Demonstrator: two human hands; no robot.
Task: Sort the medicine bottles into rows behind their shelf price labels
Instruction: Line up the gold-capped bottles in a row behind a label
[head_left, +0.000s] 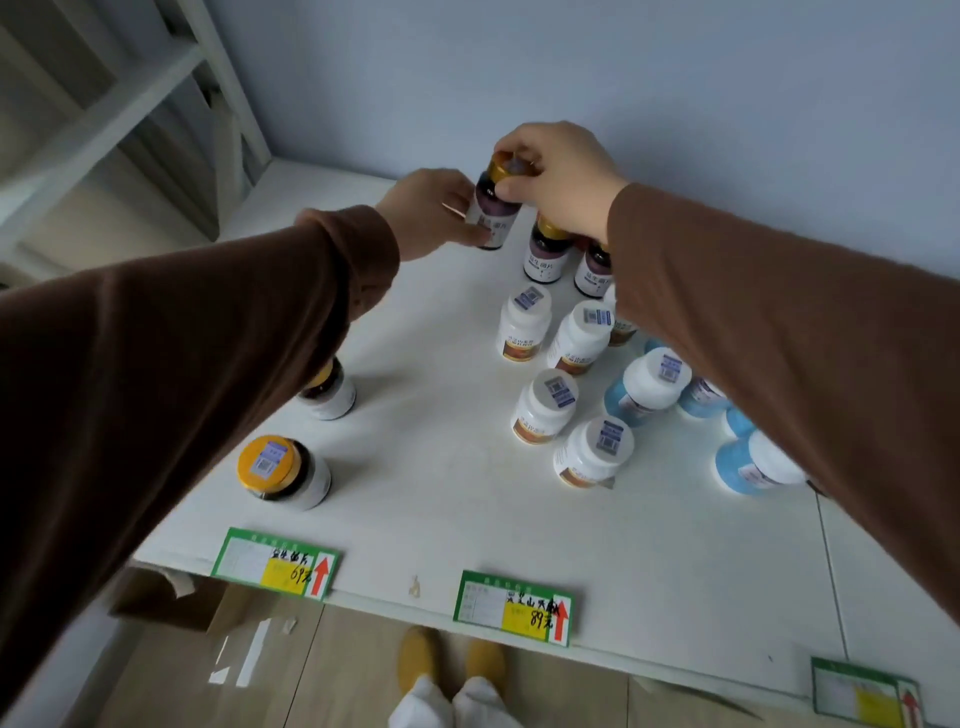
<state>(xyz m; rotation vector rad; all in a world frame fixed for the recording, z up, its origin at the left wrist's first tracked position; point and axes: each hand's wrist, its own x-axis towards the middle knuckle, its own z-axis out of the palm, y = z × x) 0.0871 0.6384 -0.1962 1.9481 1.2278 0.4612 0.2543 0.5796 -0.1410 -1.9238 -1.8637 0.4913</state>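
A dark bottle with a gold cap (492, 208) is held near the back of the white shelf (441, 519). My left hand (426, 213) grips its body; my right hand (561, 176) pinches its cap from above. Two like bottles (545, 254) stand just right of it. Two more gold-capped bottles (283, 473) stand at the left, behind the left price label (275, 564). Several white bottles (545, 405) stand in the middle, behind the middle price label (514, 608). Several blue bottles (649, 384) stand at the right, partly hidden by my right sleeve.
A third price label (865, 693) sits at the shelf's front right corner. A white rack (104, 130) stands to the left. Below the front edge lie a cardboard box (171, 597) and my feet in yellow slippers (452, 665). A blue wall backs the shelf.
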